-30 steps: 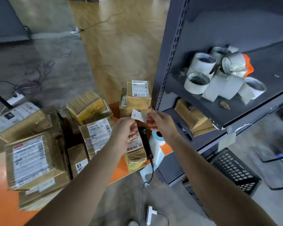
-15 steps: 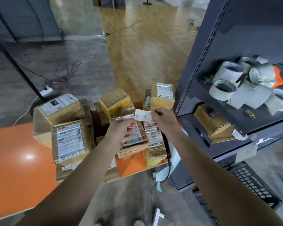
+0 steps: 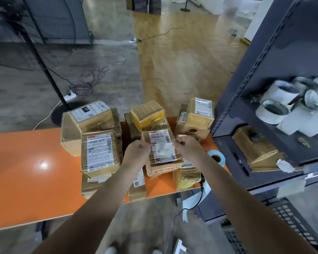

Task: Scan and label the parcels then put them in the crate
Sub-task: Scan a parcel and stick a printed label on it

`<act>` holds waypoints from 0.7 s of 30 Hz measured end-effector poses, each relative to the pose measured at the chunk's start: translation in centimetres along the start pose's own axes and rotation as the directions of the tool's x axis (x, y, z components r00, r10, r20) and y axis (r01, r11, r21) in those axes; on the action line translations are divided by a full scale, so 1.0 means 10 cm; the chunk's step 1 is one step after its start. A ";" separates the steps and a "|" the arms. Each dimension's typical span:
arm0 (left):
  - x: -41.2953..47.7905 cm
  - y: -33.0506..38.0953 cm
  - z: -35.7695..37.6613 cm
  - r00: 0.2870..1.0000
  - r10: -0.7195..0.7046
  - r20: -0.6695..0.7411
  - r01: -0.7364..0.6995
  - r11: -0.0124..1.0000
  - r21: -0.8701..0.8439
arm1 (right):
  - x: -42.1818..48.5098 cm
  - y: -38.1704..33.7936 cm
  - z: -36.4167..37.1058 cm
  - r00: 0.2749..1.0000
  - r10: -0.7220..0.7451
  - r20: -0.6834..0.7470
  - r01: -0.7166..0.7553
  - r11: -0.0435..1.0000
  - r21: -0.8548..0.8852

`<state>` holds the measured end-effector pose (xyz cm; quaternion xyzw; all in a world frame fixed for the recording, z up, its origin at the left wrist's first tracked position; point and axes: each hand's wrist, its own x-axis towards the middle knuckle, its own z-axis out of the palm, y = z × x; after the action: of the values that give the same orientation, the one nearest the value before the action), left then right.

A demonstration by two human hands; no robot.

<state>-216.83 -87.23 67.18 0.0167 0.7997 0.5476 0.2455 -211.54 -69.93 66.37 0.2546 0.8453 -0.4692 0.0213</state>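
Label, small, white: pinched at either edge by left hand and right hand, fingers curled. Held over brown parcel on orange table. Crate: floor, lower right.

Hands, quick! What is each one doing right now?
Left hand: closed, pinching the white label by its left edge.
Right hand: closed, pinching the same label by its right edge.
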 end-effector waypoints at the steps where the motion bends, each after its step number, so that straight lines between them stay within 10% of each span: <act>1: -0.01 -0.02 0.01 1.000 0.003 -0.003 -0.002 1.000 0.031 | 0.00 0.02 0.01 1.000 0.001 0.012 0.000 1.000 -0.029; 14: 0.06 -0.27 0.18 0.978 0.202 0.060 -0.208 0.888 0.409 | 0.07 0.09 0.09 0.999 0.027 0.021 -0.021 0.971 -0.236; 21: 0.04 -0.37 0.21 0.920 0.358 0.157 -0.370 0.669 0.645 | 0.10 0.13 0.15 1.000 0.002 0.013 0.002 0.959 -0.283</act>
<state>-215.45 -86.76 63.12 0.2665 0.9194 0.2651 0.1159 -212.14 -70.16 64.26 0.2459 0.9035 -0.3454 0.0630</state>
